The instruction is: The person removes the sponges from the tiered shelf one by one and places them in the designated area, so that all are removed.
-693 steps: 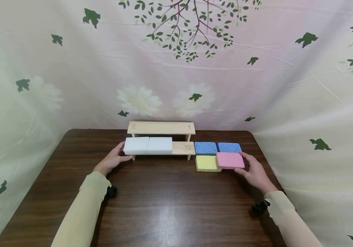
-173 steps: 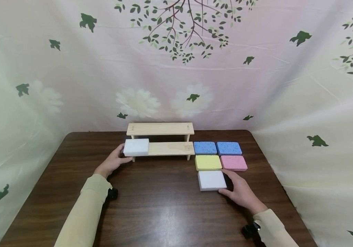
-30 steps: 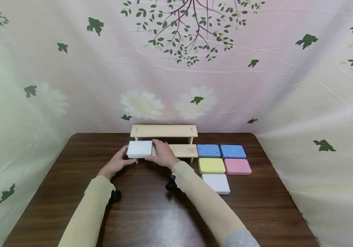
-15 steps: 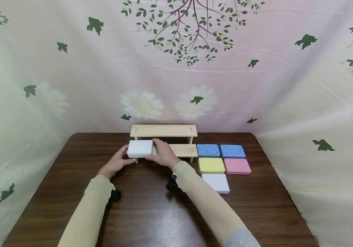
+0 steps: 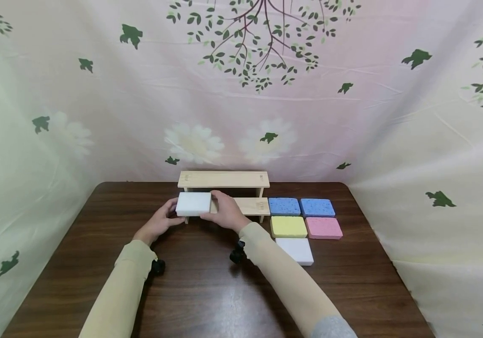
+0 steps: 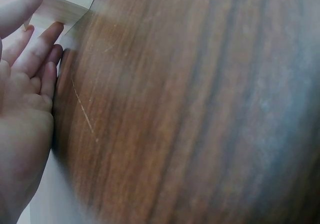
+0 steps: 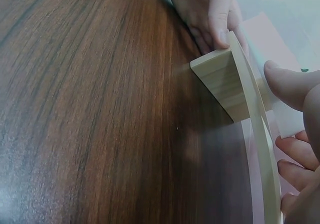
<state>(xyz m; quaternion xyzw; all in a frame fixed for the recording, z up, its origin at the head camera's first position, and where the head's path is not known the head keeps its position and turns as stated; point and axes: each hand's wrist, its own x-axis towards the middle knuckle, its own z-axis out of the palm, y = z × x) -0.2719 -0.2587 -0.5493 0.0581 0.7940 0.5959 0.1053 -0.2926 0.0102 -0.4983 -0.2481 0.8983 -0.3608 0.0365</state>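
Note:
At the left end of the lower board of a two-tier wooden shelf (image 5: 250, 206) is a white sponge block (image 5: 194, 203). My right hand (image 5: 227, 212) pinches its right side, thumb in front and fingers behind. Whether the block is slightly raised off the board I cannot tell. My left hand (image 5: 159, 224) holds the shelf's left end beside the block; the right wrist view shows its thumb on the board's corner. In the left wrist view, a fingertip reaches the pale wooden end piece (image 6: 67, 4). The block hides part of the left fingers.
Right of the shelf, two blue sponges (image 5: 284, 206) lie in a row, with a yellow sponge (image 5: 288, 226) and a pink sponge (image 5: 324, 227) in front. Another white block (image 5: 295, 251) lies nearest on the dark wooden table (image 5: 207, 300). A printed curtain surrounds the table.
Since the oldest frame, the pink sponge and one white block have come down onto the table. My right hand then moved left to the remaining block, which has just shifted slightly right. My left hand stays put.

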